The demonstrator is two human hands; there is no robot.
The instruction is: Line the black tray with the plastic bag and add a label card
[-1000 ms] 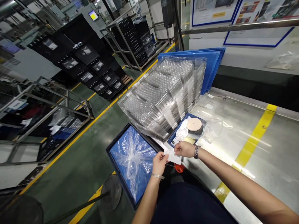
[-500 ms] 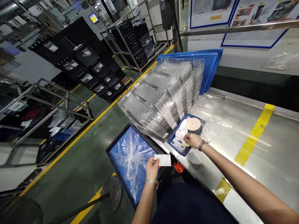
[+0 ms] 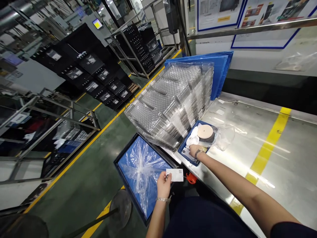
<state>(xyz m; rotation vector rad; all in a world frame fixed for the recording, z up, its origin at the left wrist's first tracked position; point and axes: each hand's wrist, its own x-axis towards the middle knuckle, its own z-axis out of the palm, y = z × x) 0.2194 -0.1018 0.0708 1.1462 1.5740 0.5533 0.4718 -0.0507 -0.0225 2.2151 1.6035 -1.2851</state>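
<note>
Nothing legible anywhere: print on the white label (image 3: 174, 175), wall posters (image 3: 218, 13) and black-crate stickers (image 3: 92, 86) all too small, tbh.

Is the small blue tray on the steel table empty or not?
Not empty: the blue tray holds a round tan disc and white cloth, and the right hand reaches into it.

Clear trays (image 3: 170, 102) stacked on steel table (image 3: 292, 172), blue boards (image 3: 223, 66) behind. Lined bin (image 3: 128, 165) on floor (image 3: 94, 175) beside table. Black crates (image 3: 99, 76) stand beyond yellow line (image 3: 111, 121). Posters (image 3: 218, 13) hang above.
</note>
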